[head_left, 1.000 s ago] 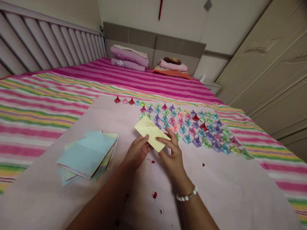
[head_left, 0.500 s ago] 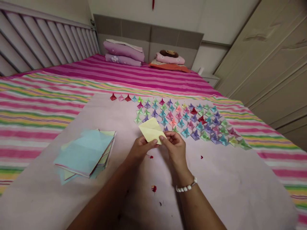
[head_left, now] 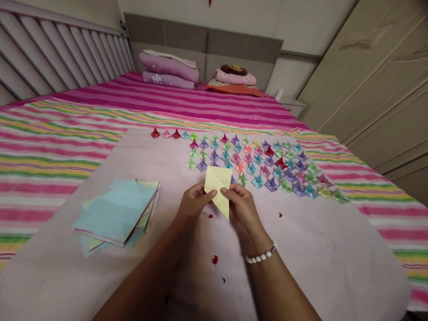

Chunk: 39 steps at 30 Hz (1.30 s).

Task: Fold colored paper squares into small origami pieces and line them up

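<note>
A folded pale yellow paper (head_left: pixel 219 187) stands upright between both my hands, above a pinkish board (head_left: pixel 317 254) that lies on the bed. My left hand (head_left: pixel 194 203) pinches its left edge with thumb and fingers closed. My right hand (head_left: pixel 242 207), with a white bead bracelet at the wrist, pinches the right edge. Just beyond the paper, several small folded paper shapes (head_left: pixel 261 167) in many colours sit in rows on the board.
A stack of pastel paper sheets (head_left: pixel 117 214), light blue on top, lies at the left of the board. Small red scraps (head_left: pixel 214 259) dot the board near my arms. Pillows (head_left: pixel 169 69) lie at the headboard; a wardrobe (head_left: pixel 377 80) stands at the right.
The yellow paper went from a long strip lying flat to a shorter, folded piece held upright. Both hands closed in on it and drew slightly nearer to me.
</note>
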### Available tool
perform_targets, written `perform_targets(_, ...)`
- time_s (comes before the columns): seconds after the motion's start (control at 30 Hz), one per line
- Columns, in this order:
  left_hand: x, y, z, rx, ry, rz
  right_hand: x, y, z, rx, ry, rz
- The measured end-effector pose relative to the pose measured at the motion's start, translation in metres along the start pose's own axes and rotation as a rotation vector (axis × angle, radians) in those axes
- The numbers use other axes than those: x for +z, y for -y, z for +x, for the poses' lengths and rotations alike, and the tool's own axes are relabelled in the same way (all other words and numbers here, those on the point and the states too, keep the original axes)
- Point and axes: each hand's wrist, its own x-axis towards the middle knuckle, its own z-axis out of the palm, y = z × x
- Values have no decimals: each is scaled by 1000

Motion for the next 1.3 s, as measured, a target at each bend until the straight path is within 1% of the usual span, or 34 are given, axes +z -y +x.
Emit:
perform_targets(0.1,0,0,3,75,-113,-11,-1,-1,2,3,-19,-42)
perform_targets(0.17,2,0,3,148,-157,-1,0,-1,2,-19,-24,-25)
perform_targets(0.23,3,2,1,222,-140,22,2,0,2,-53,-28,19)
perform_targets(0.3,4,5,-2,271,-73,68,2,0,2,-77,-38,49)
perform_targets(0.37,4,7,-4,285,-1,108,2,0,1,-85,-40,64)
perform_targets(0.43,4,8,-4,273,40,121,1,0,1,-86,-40,78)
perform_targets(0.47,4,8,-4,263,38,118,1,0,0,-90,-47,86)
perform_targets(0.6,5,4,-4,191,-27,89,0,0,-1,-121,-84,65)
perform_targets(0.7,8,-1,-5,132,-29,66,0,0,-1,-143,-104,20)
perform_targets(0.77,9,-2,-5,101,-32,50,0,0,1,-185,-127,1)
perform_targets(0.87,6,0,-5,38,-32,39,1,0,4,-242,-129,32)
perform_targets(0.93,2,3,-4,-1,-14,35,2,-1,5,-224,-106,102)
perform_targets(1.0,0,5,-4,-38,15,32,3,-2,4,-155,-66,132)
perform_targets(1.1,0,4,-4,-91,53,86,3,-3,1,-54,-26,71)
perform_targets(1.17,1,2,-6,-103,60,147,3,-3,-1,-35,-48,34)
perform_targets(1.3,4,-2,-7,-99,28,217,2,-2,-1,-80,-142,20)
